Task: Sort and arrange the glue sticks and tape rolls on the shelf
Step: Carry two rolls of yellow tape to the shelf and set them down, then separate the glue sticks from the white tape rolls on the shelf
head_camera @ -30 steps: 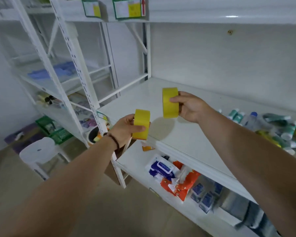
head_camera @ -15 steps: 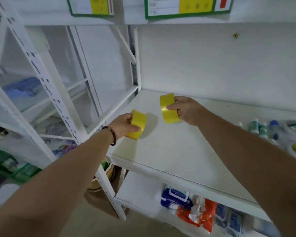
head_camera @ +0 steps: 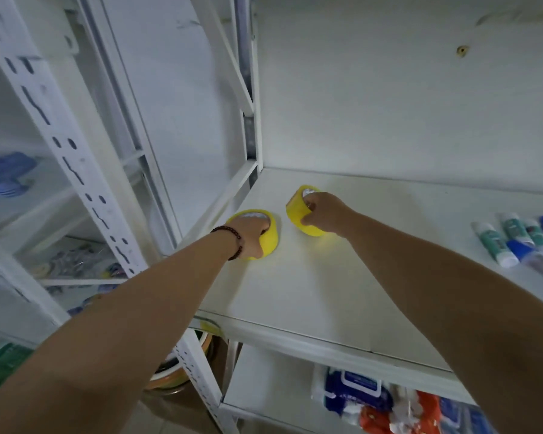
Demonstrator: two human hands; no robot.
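- We see our left hand (head_camera: pixel 254 236) just left of the frame's center, gripping a yellow tape roll (head_camera: pixel 265 228); its fingers are curled into the roll's core with the thumb on the outer side.
- That roll lies flat on the white shelf (head_camera: pixel 311 286), near the shelf's back-left corner.
- Our right hand (head_camera: pixel 328 214), a little right of center, is clamped on a second yellow tape roll (head_camera: pixel 298 211), with a fingertip hooked into the core and the thumb pressing the yellow outer band.
- This second roll is tilted, its open core facing up and to the left; we cannot tell whether its lower edge touches the shelf.
- The two rolls sit near each other but apart, with a strip of bare shelf between them.
- A dark beaded bracelet (head_camera: pixel 234 242) circles our left wrist.
- At the right edge of the frame, glue sticks (head_camera: pixel 496 242) with green and blue labels lie on the same shelf, well apart from the rolls.
- On the lower shelf at the bottom right, blue and orange packets (head_camera: pixel 367 399) lie in a blurred heap.
- A white slotted upright (head_camera: pixel 60 151) runs down the left of the frame.
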